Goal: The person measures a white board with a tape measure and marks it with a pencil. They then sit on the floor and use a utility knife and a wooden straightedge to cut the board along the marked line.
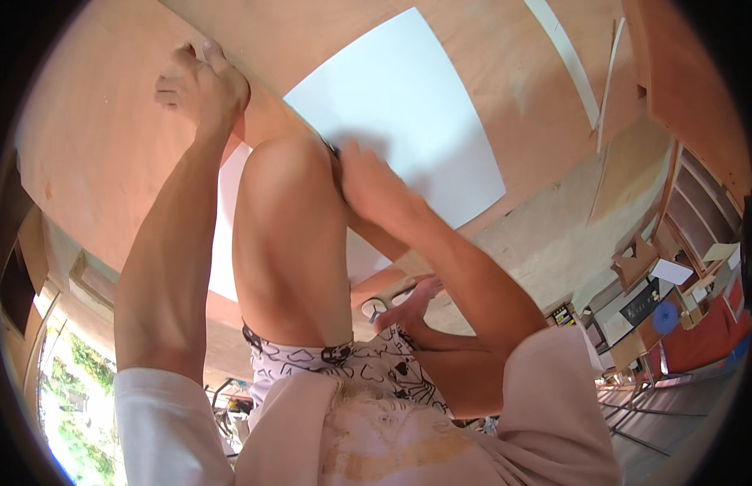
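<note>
My left hand (pixel 202 87) presses down on a wooden board, its fingers bent but apart, beside a long straight edge that runs toward my raised knee. Close to that knee, my right hand (pixel 366 174) is closed on a slim dark tool (pixel 335 151); only its dark tip shows, so its kind is unclear. The tool's tip meets the end of the straight edge where a white sheet (pixel 408 97) lies. More white sheet (pixel 228 211) appears on the other side of my knee, which hides the part between.
A large brown board (pixel 84 121) spreads under the sheet. Narrow white strips (pixel 569 61) lie at the far right. Sandals (pixel 374 309) rest by my foot. Boxes and a red surface (pixel 700 336) crowd the right side; bright greenery (pixel 76 405) shows at lower left.
</note>
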Demonstrator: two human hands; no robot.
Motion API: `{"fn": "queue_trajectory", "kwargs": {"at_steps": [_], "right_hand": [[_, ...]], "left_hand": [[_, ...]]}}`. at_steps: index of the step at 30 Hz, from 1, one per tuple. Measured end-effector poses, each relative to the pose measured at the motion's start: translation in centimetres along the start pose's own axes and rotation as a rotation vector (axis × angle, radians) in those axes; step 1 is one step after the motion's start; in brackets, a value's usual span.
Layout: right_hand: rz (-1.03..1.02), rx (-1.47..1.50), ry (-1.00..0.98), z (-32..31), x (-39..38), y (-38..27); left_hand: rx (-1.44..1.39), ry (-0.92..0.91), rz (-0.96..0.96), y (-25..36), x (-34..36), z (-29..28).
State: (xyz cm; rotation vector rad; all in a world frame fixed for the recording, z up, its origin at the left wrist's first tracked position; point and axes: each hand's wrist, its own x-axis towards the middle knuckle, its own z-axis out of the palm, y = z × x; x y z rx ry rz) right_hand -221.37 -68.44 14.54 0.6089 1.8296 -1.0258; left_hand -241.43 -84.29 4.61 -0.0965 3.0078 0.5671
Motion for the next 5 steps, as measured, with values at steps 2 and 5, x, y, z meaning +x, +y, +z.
{"fn": "queue_trajectory", "kwargs": {"at_steps": [2,5], "right_hand": [[0.085,-0.042,-0.043,2.2,-3.0,3.6],[0.132,-0.116,-0.057,4.4,-3.9,9.0]], "left_hand": [[0.005,-0.051,-0.025,-0.5,-1.6,-0.4],[0.008,-0.006,-0.050,0.0,-0.8,0.2]]}}
